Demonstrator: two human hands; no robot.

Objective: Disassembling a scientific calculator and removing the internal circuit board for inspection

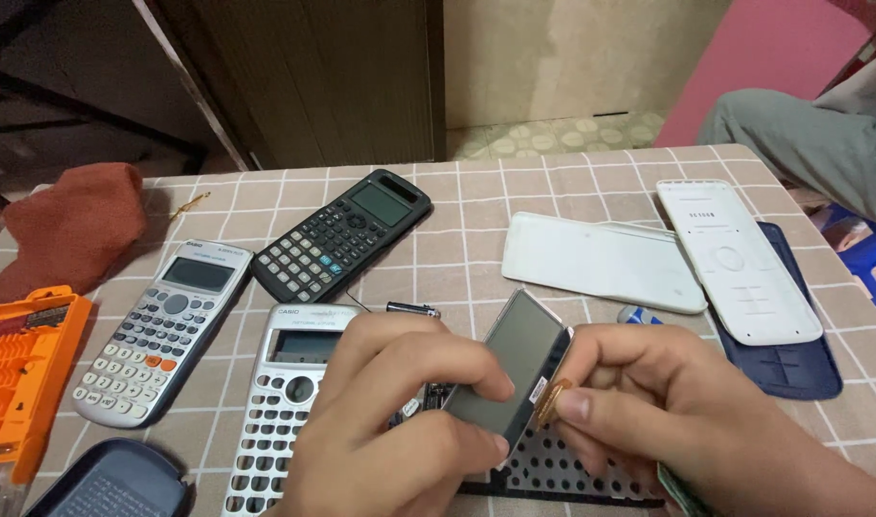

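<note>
Head view, display panel (513,369) pinched between left fingers (476,383), right fingers (577,404)

Colour rundown: my bench (515,191) has a beige cloth with a white grid on it. The display panel (508,369) I'm holding is dull grey with a coppery-orange ribbon (551,400). One calculator (340,235) is black, another (163,327) is silver with two orange keys. The tool case (22,369) is bright orange, the rag (69,225) rust-red, and the two covers (601,260) are white.
</note>
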